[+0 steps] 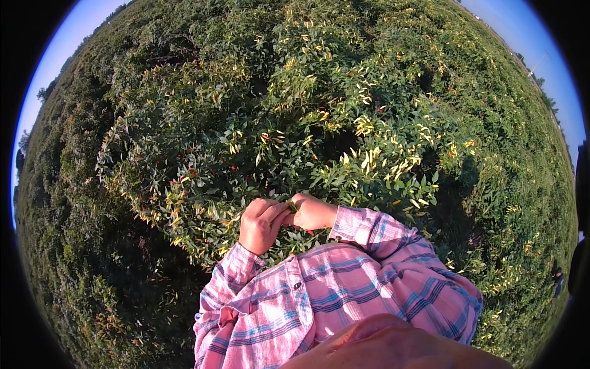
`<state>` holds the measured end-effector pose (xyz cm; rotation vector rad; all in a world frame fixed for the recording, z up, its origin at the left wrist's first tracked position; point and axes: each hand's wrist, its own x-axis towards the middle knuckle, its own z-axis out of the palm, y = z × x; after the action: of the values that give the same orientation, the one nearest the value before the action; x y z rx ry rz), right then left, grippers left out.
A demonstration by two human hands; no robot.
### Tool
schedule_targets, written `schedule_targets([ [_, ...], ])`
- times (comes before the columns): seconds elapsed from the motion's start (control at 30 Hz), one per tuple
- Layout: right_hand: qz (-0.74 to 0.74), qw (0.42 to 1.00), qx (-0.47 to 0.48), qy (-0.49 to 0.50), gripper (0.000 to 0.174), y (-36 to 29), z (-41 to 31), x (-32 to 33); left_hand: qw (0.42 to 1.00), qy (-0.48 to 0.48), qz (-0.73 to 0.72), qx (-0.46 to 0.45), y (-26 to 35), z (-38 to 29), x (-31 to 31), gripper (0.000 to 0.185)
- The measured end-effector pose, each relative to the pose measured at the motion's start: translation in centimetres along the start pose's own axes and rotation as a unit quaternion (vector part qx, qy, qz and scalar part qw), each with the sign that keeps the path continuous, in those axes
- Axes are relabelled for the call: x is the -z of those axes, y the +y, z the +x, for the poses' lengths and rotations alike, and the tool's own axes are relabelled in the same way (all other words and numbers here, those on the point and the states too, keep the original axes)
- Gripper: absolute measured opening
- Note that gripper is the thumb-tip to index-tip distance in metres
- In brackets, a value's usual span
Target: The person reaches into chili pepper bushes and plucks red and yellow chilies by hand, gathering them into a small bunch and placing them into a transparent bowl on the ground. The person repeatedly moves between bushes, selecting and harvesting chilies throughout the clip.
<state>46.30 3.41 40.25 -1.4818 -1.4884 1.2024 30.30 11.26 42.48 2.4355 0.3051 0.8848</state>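
My left hand (pixel 261 226) and my right hand (pixel 314 212) meet in front of my chest, just above a chili pepper plant (pixel 276 182). A small green plant piece (pixel 292 206) shows at the fingers of my right hand, which pinch it. The curled fingers of my left hand touch the right fingertips; whether they also grip the piece is hidden. Just below my right hand a red chili pepper (pixel 310 232) shows among the leaves. Pale yellow chili peppers (pixel 366 161) stand in clusters ahead to the right. More yellowish peppers (pixel 175 214) hang to the left of my left hand.
Dense pepper plants (pixel 498 138) spread around me on all sides. Deep shadow (pixel 152 258) lies between plants at my left, and a dark gap (pixel 454 207) at my right. Far off stand trees and a pole (pixel 534 69). A small dark blue shape (pixel 558 283) at the right rim is unclear.
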Motion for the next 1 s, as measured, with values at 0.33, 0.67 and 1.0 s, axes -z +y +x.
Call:
schedule_targets([
  [0.33, 0.103, 0.992, 0.025, -0.064, 0.016, 2.8, -0.8, 0.2, 0.98, -0.082, 0.14, -0.112, -0.1, 0.0, -0.8, 0.03],
  [0.67, 0.105, 0.986, -0.05, -0.121, 0.019, 1.3, -0.9, 3.9, 0.936, -0.094, 0.292, -0.172, 0.1, 1.3, -1.8, 0.021],
  [1.0, 0.414, 0.883, -0.117, -0.188, 0.019, 1.3, -2.1, 6.2, 0.946, 0.028, -0.197, 0.256, -1.2, 3.0, -0.5, 0.026],
])
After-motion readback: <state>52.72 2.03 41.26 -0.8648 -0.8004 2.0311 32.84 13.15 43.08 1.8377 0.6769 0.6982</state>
